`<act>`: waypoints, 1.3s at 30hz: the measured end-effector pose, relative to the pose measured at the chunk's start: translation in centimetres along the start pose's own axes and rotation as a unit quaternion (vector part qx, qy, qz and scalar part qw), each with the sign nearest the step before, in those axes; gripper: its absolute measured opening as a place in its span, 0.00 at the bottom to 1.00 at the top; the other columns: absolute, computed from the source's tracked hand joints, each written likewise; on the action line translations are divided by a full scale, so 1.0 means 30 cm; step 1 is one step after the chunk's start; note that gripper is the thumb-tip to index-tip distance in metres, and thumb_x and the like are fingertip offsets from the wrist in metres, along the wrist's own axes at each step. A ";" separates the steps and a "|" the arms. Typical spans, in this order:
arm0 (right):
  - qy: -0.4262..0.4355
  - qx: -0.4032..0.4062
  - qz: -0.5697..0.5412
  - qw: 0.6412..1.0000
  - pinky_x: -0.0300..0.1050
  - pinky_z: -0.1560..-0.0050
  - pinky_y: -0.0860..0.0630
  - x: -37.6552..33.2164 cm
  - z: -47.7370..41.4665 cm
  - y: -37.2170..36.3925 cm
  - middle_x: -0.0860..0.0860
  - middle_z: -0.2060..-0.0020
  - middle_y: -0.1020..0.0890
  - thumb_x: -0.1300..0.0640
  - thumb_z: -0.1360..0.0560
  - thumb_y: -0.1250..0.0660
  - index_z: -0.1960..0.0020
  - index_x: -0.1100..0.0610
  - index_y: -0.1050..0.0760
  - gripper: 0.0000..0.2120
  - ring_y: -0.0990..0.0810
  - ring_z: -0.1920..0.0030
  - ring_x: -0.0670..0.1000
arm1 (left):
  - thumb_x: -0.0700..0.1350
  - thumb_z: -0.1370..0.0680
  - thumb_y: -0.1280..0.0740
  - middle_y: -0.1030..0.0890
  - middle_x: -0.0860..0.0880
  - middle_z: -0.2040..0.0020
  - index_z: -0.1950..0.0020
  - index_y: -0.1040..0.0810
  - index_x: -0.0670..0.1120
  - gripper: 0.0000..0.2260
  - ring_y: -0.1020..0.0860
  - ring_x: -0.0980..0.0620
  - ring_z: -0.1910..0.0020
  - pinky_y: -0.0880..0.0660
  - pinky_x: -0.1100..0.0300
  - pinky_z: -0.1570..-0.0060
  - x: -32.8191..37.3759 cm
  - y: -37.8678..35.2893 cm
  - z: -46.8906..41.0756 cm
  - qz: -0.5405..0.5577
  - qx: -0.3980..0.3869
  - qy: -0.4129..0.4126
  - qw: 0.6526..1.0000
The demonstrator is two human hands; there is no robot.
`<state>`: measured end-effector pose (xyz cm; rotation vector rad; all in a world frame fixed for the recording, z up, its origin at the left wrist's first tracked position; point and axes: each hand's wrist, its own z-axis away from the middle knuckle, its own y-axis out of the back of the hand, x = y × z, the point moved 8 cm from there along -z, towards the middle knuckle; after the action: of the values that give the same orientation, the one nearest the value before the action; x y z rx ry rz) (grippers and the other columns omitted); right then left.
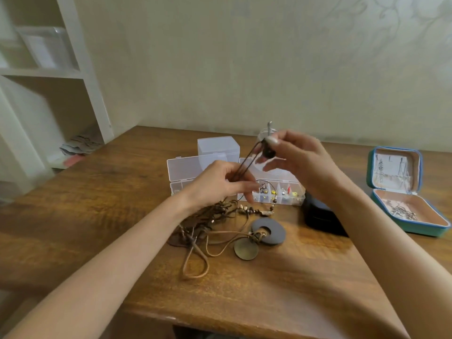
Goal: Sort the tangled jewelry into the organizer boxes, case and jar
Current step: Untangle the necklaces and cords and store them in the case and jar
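Above the desk (122,204), the right hand (293,157) pinches a dark rounded pendant (267,152) while the left hand (217,184) nips its thin dark cord (244,165), pulled taut between them; each grip is closed on its piece. Best, I'd say, to lift slowly and let the left hand slide down, easing the cord from the leathery tangle (208,223) below. Clear, hard plastic organizer boxes (186,167) sit just behind; the teal case (425,211) lies open, well right.

On the table (97,204) the jewelry tangle (208,223) lies in the centre. At 12 o'clock from it stand the organizer boxes (278,192), with the jar (263,134) behind them. At 3 o'clock lies the case (406,206), with a low box (320,218) between.
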<state>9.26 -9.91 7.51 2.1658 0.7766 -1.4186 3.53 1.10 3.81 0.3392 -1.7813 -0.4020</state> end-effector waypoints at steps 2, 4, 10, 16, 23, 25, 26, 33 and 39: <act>0.026 0.041 -0.091 0.995 0.47 0.53 0.21 -0.009 -0.013 0.056 0.55 0.55 0.16 0.57 0.25 0.37 0.52 0.63 0.26 0.08 0.18 0.54 0.54 | 0.41 0.26 0.31 0.17 0.52 0.66 0.55 0.21 0.43 0.02 0.19 0.59 0.60 0.27 0.70 0.50 0.000 -0.001 -0.013 0.020 -0.024 -0.005 1.000; 0.050 0.061 -0.171 0.982 0.49 0.47 0.21 -0.019 -0.024 0.109 0.55 0.53 0.16 0.58 0.21 0.42 0.51 0.62 0.26 0.09 0.18 0.48 0.54 | 0.42 0.26 0.31 0.17 0.52 0.66 0.56 0.20 0.45 0.01 0.19 0.59 0.60 0.26 0.68 0.50 -0.009 -0.001 -0.020 0.022 -0.040 -0.010 0.999; 0.072 0.128 -0.356 0.923 0.37 0.63 0.24 -0.017 0.000 0.267 0.51 0.66 0.20 0.61 0.19 0.48 0.61 0.57 0.25 0.17 0.24 0.69 0.45 | 0.40 0.26 0.31 0.18 0.51 0.65 0.57 0.20 0.45 0.01 0.20 0.57 0.62 0.25 0.68 0.56 -0.074 -0.012 -0.037 0.022 -0.065 -0.001 0.998; 0.127 0.171 -0.314 0.925 0.36 0.67 0.35 -0.040 0.039 0.407 0.51 0.68 0.23 0.62 0.22 0.42 0.59 0.55 0.31 0.08 0.34 0.72 0.45 | 0.46 0.27 0.29 0.19 0.53 0.60 0.57 0.18 0.50 0.01 0.22 0.59 0.59 0.27 0.67 0.57 -0.124 0.005 -0.029 -0.117 -0.077 0.014 0.990; 0.244 0.198 -0.261 0.913 0.37 0.64 0.31 -0.123 0.097 0.575 0.51 0.64 0.21 0.55 0.33 0.28 0.54 0.58 0.33 0.16 0.29 0.70 0.46 | 0.48 0.27 0.29 0.18 0.55 0.62 0.57 0.18 0.50 0.03 0.21 0.61 0.59 0.27 0.68 0.57 -0.130 0.023 -0.020 -0.123 -0.071 0.024 0.990; 0.235 0.203 -0.238 0.920 0.36 0.66 0.32 -0.120 0.094 0.553 0.50 0.66 0.21 0.54 0.33 0.29 0.54 0.56 0.35 0.16 0.30 0.70 0.45 | 0.47 0.27 0.30 0.17 0.51 0.61 0.56 0.17 0.47 0.05 0.20 0.58 0.57 0.26 0.67 0.53 -0.108 0.034 -0.019 -0.076 -0.048 0.010 0.996; 0.229 0.205 -0.223 0.925 0.36 0.67 0.33 -0.118 0.088 0.527 0.49 0.66 0.21 0.56 0.31 0.30 0.55 0.55 0.35 0.14 0.30 0.71 0.45 | 0.46 0.27 0.31 0.16 0.49 0.60 0.56 0.18 0.46 0.05 0.19 0.56 0.56 0.25 0.67 0.51 -0.092 0.042 -0.019 -0.028 -0.028 0.000 0.999; 0.114 0.193 -0.109 0.968 0.35 0.70 0.35 -0.036 0.037 0.288 0.52 0.71 0.22 0.65 0.21 0.43 0.47 0.58 0.28 0.07 0.33 0.74 0.46 | 0.46 0.27 0.35 0.17 0.48 0.64 0.55 0.19 0.44 0.08 0.19 0.52 0.61 0.22 0.62 0.59 -0.032 0.061 -0.025 0.127 0.077 -0.033 0.988; 0.038 0.147 -0.071 0.986 0.35 0.67 0.32 0.019 0.031 0.233 0.50 0.69 0.24 0.67 0.23 0.40 0.40 0.60 0.24 0.14 0.31 0.71 0.45 | 0.42 0.25 0.32 0.21 0.52 0.66 0.55 0.17 0.45 0.04 0.24 0.61 0.69 0.28 0.72 0.68 0.030 0.088 -0.022 -0.128 0.159 -0.080 0.976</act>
<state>13.43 -15.60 6.98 2.4403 0.8060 -1.6166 3.93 3.02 5.90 0.7873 -1.9680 -0.3315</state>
